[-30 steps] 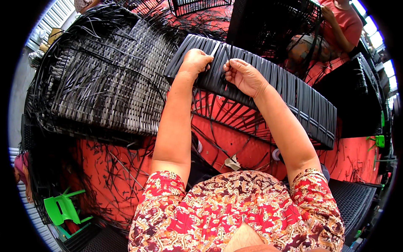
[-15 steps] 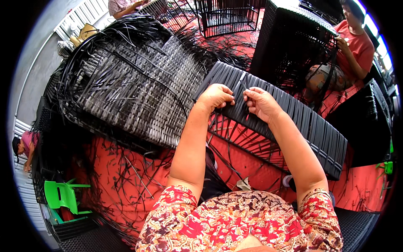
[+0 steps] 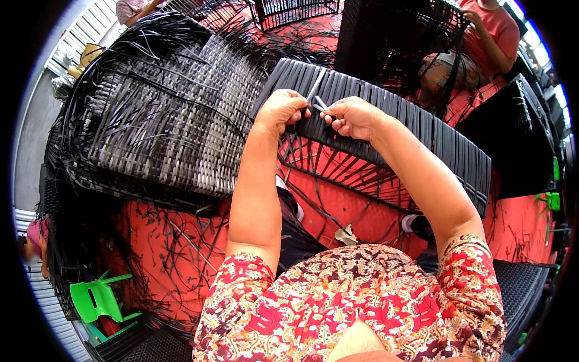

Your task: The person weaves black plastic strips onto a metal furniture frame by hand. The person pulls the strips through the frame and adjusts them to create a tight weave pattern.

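In front of me a long frame panel (image 3: 416, 134) lies slanting, wrapped crosswise with dark grey flat woven strips. Over its left part my left hand (image 3: 282, 112) pinches a strip (image 3: 315, 84) that stands up across the panel's top. Close beside it, fingers closed, my right hand (image 3: 353, 117) grips the light end of a strip (image 3: 320, 103). The fingertips of both hands almost meet. Whether both bits belong to one strip, I cannot tell. Below the panel, loose dark strips (image 3: 347, 164) fan out over the red floor covering.
A large grey and black woven piece (image 3: 175, 123) with loose strand ends stands at the left. A green plastic chair (image 3: 96, 300) is at lower left. At upper right a person in a red shirt (image 3: 497, 36) sits by a black woven piece (image 3: 386, 48). Strip scraps litter the red floor (image 3: 157, 259).
My right hand has moved from beside the left hand to pinch a strip end near its fingertips. The whole view has shifted, so the panel sits higher and further left.
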A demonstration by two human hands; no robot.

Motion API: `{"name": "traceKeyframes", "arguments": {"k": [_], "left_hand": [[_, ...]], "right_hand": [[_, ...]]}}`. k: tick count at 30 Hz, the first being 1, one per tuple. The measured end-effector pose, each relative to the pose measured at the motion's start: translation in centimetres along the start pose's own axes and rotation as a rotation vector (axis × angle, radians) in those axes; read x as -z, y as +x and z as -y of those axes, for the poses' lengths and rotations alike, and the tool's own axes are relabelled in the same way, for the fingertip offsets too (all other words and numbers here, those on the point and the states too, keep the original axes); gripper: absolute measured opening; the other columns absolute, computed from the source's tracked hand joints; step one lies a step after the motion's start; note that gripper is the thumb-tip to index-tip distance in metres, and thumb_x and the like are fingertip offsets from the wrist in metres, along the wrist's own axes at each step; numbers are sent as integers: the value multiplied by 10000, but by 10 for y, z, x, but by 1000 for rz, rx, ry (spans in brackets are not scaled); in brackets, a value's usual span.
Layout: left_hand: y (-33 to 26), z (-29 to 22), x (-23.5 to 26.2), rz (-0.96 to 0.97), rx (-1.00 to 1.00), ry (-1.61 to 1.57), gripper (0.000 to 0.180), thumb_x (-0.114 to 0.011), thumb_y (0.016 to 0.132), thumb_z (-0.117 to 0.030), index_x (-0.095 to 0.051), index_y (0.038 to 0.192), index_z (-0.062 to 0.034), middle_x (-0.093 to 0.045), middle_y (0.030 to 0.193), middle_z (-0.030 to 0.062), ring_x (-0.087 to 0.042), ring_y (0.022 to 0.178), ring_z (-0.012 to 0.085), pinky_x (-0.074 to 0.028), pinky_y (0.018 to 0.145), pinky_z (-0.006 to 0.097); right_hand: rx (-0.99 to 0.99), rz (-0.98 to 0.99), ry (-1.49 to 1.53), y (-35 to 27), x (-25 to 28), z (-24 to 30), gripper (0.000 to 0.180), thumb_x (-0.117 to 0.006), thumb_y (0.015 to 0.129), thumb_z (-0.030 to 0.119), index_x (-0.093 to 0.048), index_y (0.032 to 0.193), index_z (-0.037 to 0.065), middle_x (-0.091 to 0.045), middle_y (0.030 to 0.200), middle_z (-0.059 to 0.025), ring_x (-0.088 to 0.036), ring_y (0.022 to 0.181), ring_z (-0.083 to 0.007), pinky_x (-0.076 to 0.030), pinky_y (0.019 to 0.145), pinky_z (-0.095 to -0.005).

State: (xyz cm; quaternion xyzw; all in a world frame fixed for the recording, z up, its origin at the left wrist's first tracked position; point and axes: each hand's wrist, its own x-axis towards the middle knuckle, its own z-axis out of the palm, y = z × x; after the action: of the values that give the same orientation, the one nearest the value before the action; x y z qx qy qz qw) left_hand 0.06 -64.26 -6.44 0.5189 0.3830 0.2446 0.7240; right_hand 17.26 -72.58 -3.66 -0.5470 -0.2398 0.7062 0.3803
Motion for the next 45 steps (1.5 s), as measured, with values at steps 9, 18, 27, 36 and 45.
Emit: {"name": "traceKeyframes", "arguments": {"k": [9,18,27,36,45], "left_hand": [[-7,-2,-2,-10,-28,-29,252,-506,815,-21,-479,1057,47,-605,715,138,-421,380,55,-297,328,163],[-8,-2,1,21,27,7,239,-527,815,-39,-482,1030,57,-601,687,105,-488,415,64,-357,341,168],[-9,-1,-1,-23,24,34,131,-552,817,-46,-508,927,10,-608,677,107,-468,401,58,-342,337,160],[-9,-3,12,203,81,36,351,-546,799,-37,-492,1140,23,-620,675,77,-481,405,50,-358,347,168],[-4,-4,13,269,114,147,238,-479,806,3,-506,1043,0,-614,682,96,-502,388,69,-365,333,168]], "right_hand": [[39,57,-392,19,-5,13,128,-523,870,145,-607,874,49,-520,657,42,-337,444,-10,-198,350,-151],[104,36,-527,16,-7,11,113,-527,872,171,-580,904,76,-527,683,22,-342,459,-21,-228,378,-172],[92,28,-567,15,-11,13,198,-538,866,152,-547,1046,70,-530,697,20,-334,459,-24,-229,392,-177],[102,93,-435,12,-7,7,226,-536,867,122,-538,1079,44,-535,697,7,-341,459,-32,-230,392,-180],[115,80,-579,9,-9,12,177,-550,861,133,-570,1012,43,-539,661,8,-382,444,-32,-263,382,-182]]}}
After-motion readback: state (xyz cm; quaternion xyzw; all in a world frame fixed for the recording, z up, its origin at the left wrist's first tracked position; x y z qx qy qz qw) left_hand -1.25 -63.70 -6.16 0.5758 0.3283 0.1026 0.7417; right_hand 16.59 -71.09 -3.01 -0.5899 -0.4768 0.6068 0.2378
